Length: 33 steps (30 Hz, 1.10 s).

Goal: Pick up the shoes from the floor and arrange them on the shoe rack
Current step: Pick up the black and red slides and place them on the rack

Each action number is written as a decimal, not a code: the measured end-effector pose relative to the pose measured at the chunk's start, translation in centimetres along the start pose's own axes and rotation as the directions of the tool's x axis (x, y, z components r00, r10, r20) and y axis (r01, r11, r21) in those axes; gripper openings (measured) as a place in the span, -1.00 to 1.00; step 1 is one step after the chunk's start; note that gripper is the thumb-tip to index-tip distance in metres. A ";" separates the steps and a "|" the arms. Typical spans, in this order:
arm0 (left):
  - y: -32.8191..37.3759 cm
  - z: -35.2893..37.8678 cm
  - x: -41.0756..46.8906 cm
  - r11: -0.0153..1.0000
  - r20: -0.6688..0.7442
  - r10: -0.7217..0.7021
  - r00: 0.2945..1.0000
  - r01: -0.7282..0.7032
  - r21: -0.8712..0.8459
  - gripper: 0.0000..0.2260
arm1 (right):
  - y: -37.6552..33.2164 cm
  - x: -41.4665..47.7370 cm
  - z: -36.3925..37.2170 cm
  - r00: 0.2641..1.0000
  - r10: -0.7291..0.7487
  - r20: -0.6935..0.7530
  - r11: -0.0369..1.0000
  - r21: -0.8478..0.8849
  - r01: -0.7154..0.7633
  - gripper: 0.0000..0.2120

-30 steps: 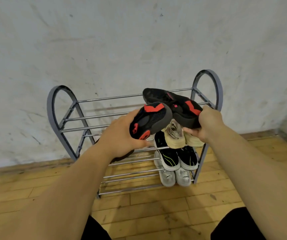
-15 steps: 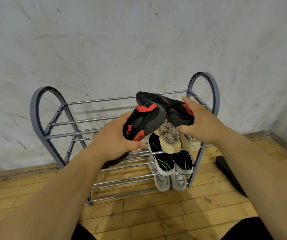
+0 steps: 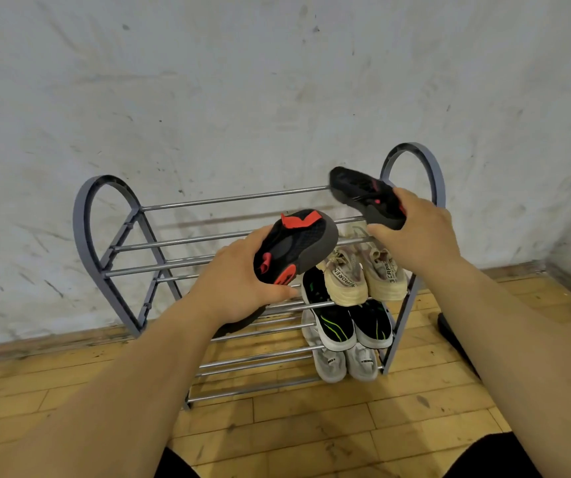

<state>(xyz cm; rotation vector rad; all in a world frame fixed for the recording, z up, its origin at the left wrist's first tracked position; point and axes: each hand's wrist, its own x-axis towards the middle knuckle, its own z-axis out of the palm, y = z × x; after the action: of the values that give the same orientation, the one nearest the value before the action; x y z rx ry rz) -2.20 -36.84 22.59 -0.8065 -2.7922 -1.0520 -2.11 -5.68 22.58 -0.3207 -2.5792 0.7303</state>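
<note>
Soft, even light, fairly bright. The shoe rack (image 3: 85, 232) throws faint shadows of its bars onto the wall (image 3: 242, 81). Wide-angle bending at the edges; slight softness throughout.

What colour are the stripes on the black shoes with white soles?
Green stripes; head view shows them best.

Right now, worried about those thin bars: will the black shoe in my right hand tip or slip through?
Probably light: the right hand holds the black shoe by one end. Likely steady: the beige pair rests across similar bars.
</note>
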 end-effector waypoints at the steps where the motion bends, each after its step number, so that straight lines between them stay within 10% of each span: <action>1: -0.1 0.0 0.0 1.000 -0.001 0.002 1.000 -0.002 0.005 -0.10 | 0.5 0.3 0.2 0.999 0.037 -0.019 0.999 -0.028 -0.038 -0.28; 14: -0.4 0.1 0.1 0.999 0.000 0.002 1.000 -0.002 0.035 -0.12 | 0.3 -0.1 -0.3 0.993 0.028 -0.114 0.999 -0.024 -0.031 -0.57; 21: -0.7 0.3 0.0 0.998 0.047 0.008 0.999 -0.011 0.066 -0.11 | -1.9 -1.1 -2.4 0.996 -0.015 -0.091 0.997 -0.072 0.008 -0.31; 24: -0.5 0.1 0.0 0.997 0.116 0.024 0.993 -0.032 0.067 -0.10 | -4.8 -3.2 -4.0 0.966 -0.230 0.120 0.956 0.215 0.201 -0.16; 27: 0.6 0.1 0.0 0.993 0.183 0.085 0.979 -0.099 0.068 -0.11 | -5.8 -5.2 -3.9 0.784 -0.361 0.505 0.931 0.241 0.273 -0.04; 33: 2.6 0.1 -0.4 0.964 0.249 0.149 0.957 -0.197 0.177 -0.07 | -4.9 -5.3 -4.0 0.692 -0.388 0.610 0.911 0.138 0.389 0.02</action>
<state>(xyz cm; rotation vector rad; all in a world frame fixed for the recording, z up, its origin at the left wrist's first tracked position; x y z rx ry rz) -0.58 -35.25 23.98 -1.1923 -2.8829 -0.6743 3.94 -9.74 26.49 0.5762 -3.1014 0.7592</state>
